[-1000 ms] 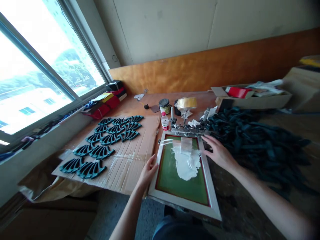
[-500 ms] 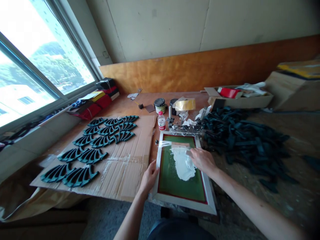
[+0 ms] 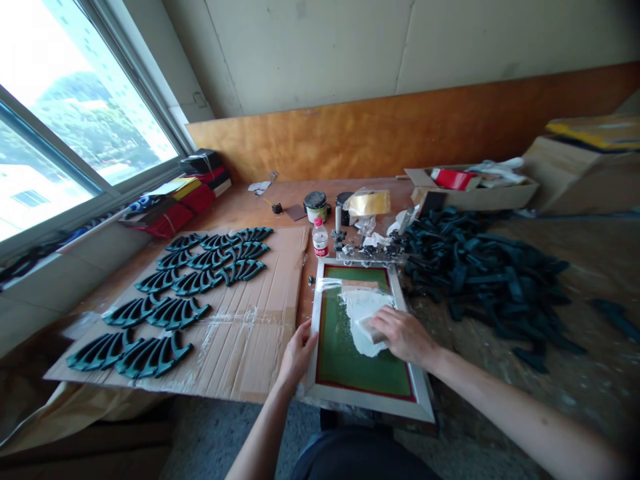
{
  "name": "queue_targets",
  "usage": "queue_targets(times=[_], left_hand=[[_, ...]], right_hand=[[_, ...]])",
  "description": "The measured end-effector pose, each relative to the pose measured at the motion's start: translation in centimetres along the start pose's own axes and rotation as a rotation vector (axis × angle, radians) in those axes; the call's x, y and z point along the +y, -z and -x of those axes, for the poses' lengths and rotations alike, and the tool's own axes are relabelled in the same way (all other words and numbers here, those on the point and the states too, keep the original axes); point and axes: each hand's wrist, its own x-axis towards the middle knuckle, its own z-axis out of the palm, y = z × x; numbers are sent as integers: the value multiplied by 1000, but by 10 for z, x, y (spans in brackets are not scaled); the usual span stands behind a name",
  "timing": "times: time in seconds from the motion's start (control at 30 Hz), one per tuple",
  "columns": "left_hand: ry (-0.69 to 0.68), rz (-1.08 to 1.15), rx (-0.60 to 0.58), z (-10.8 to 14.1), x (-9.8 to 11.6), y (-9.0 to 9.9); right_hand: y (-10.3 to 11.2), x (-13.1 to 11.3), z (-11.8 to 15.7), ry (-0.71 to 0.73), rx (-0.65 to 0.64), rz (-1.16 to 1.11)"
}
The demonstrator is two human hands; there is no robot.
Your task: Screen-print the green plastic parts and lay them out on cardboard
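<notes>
A screen-printing frame point(image 3: 421, 407) with green mesh point(image 3: 345, 373) lies on the bench in front of me. White ink point(image 3: 357, 307) is spread in a thick patch over the middle of the mesh. My right hand point(image 3: 400, 333) is closed on a small pale squeegee point(image 3: 371, 329), whose edge sits in the ink. At the frame's left side my left hand point(image 3: 300, 350) is closed on the rail, its fingertips partly hidden. A strip of tape point(image 3: 357, 285) crosses the upper mesh. Metal hinge clamps point(image 3: 370, 250) stand at the frame's far end.
Fan-like rows of dark green curved pieces point(image 3: 155, 353) lie on a cardboard sheet point(image 3: 240, 360) at left. More such pieces are heaped in a pile point(image 3: 490, 267) at right. Beyond the frame stand a red-capped bottle point(image 3: 320, 240) and a jar point(image 3: 316, 207). An open box point(image 3: 480, 193) sits behind the pile.
My right hand has drawn the squeegee toward me and slightly left through the ink. The left hand stays on the frame. The camera view has shifted slightly.
</notes>
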Motion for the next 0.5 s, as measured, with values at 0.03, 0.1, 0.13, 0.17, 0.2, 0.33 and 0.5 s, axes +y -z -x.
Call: queue_targets(times=[0.03, 0.1, 0.13, 0.17, 0.2, 0.33, 0.5], left_hand=[[0, 27, -5, 1, 2, 0], [5, 84, -15, 2, 5, -1], [8, 109, -18, 3, 7, -1], [13, 136, -21, 3, 9, -1], [19, 163, -25, 4, 11, 0], [68, 247, -22, 8, 26, 7], [45, 335, -25, 22, 86, 29]], right_hand=[[-6, -3, 4, 24, 49, 17], [-14, -8, 13, 86, 76, 12], [-14, -8, 16, 103, 54, -8], [-13, -7, 16, 98, 21, -31], [-10, -4, 13, 69, -7, -49], [14, 16, -31, -155, 58, -9], [54, 56, -63, -394, 243, 136]])
